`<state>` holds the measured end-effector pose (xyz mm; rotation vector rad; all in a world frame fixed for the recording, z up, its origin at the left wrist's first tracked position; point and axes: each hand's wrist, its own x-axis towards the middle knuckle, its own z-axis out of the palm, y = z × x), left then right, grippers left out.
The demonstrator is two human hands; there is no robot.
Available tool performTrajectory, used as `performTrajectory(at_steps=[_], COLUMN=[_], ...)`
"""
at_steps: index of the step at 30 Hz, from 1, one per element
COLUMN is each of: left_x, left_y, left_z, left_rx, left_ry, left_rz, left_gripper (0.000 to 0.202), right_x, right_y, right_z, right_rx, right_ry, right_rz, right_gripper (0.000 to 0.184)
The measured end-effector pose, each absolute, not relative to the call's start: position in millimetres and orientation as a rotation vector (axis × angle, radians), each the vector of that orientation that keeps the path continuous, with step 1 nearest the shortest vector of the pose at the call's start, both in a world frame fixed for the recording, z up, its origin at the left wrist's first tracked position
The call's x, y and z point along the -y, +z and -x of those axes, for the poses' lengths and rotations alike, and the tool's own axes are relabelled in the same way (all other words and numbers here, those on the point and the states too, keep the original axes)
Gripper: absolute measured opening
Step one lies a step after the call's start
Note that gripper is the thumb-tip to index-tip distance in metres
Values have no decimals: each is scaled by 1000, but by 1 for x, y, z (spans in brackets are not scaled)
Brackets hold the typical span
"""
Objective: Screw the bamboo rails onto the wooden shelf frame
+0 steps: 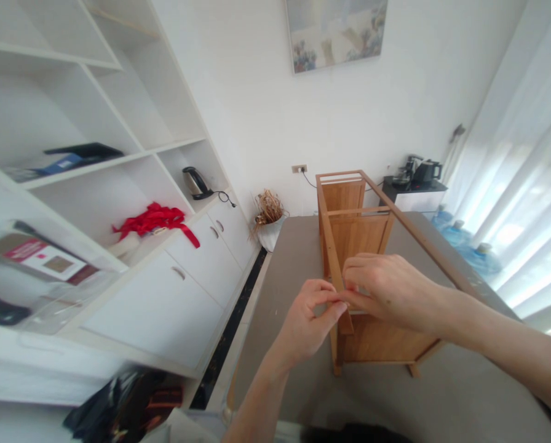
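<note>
A wooden frame (335, 246) with slatted panels stands on a grey-topped table (285, 271). Its long left rail runs away from me, and both hands meet over the near end of that rail. My left hand (310, 317) is closed in a pinch, thumb and forefinger at the rail's left side. From the right reaches my right hand (381, 286), its fingers curled and its fingertips meeting those of the left. Whatever lies between the fingertips is too small or hidden to make out. A lower wooden panel (381, 338) shows beneath the right forearm.
White shelving (174, 147) lines the left side, with red ribbon (155, 218) and a steel kettle (196, 183). Dried plants in a pot (270, 231) stand beyond the table. Water bottles (457, 234) and a black kettle (427, 171) are at the right, near white curtains (529, 184).
</note>
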<state>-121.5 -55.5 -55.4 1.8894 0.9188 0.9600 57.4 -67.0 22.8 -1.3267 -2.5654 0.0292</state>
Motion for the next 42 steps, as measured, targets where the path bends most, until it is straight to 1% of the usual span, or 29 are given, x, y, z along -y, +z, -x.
performTrajectory(at_steps=[6,13,16,20,23,26,32,38,42], left_x=[57,55,56,56,57,58,62,66,67], left_y=[-54,-57,-57,-58,-60,-61,-62,-61,-59], left_z=[120,119,118,116,114,111,112,117,119], left_rx=[-958,-936,-929,-926,-940,-979,-1080,-1095,-1072], left_ry=[972,1031,1044,1043,1060,1072,1078,1038,997], left_rz=[-1863,-1897,-1935,-1969,-1990,-2017,-2107,-2109,-2105], left_gripper=[9,8,8,8,7,6,5,7,9], right_x=[67,71,79,88,90,91,92,90,90], right_y=[22,19,7,-13,-24,-27,-22,-21,-17], right_z=[-55,-69,-67,-62,-61,-61,-60,-59,-61], right_rx=[2530,2560,2401,2038,1849,1805,1911,2051,2026], right_ry=[60,196,263,531,615,573,343,365,428], right_rz=[1343,1053,1038,1100,1132,1151,1184,1177,1177], right_gripper=[37,26,25,19,16,14,16,19,18])
